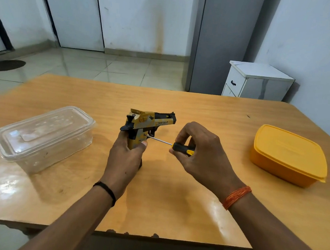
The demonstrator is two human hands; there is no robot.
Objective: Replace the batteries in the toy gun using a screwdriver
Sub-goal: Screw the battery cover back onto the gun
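Observation:
A yellow, grey and black toy gun (148, 123) stands upright over the middle of the wooden table (174, 194), barrel pointing right. My left hand (125, 157) grips its handle from behind, thumb on the handle's right side. My right hand (199, 155) holds a small screwdriver (182, 148) with a black and yellow handle. Its thin metal shaft runs left and its tip touches the gun's grip just below the trigger. No batteries are in view.
A clear plastic box with a lid (42, 137) sits on the table's left side. A yellow lidded box (288, 154) sits on the right. Beyond the table stand a white cabinet (256, 82) and a grey pillar.

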